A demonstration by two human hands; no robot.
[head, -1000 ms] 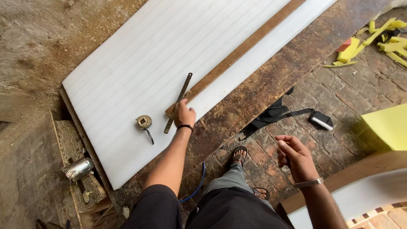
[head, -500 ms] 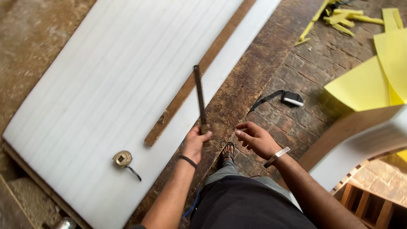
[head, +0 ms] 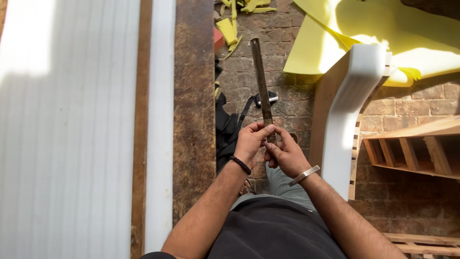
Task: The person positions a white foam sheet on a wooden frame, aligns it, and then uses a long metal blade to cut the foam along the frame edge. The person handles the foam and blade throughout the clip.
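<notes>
A long, dark, rusty metal blade point(head: 261, 81) points away from me over the brick floor. My left hand point(head: 251, 143), with a black bracelet on its wrist, grips the blade's near end with thumb and fingers. My right hand point(head: 286, 154), with a silver bangle on the wrist, pinches the same end from the other side. Both hands meet in front of my body, above my knees. The big white foam sheet point(head: 72, 134) lies to the left on a worn wooden board point(head: 194, 110).
A thin wooden strip point(head: 141, 120) lies along the foam. A white padded curved furniture part point(head: 352, 105) stands at the right, with a wooden frame point(head: 412, 148) beyond it. Yellow foam sheets point(head: 383, 33) and scraps point(head: 229, 29) lie at the top. A black strap point(head: 239, 115) lies on the bricks.
My left hand lifted the blade off the foam sheet and brought it in front of me. My right hand came up and took hold of its near end. The view swung right.
</notes>
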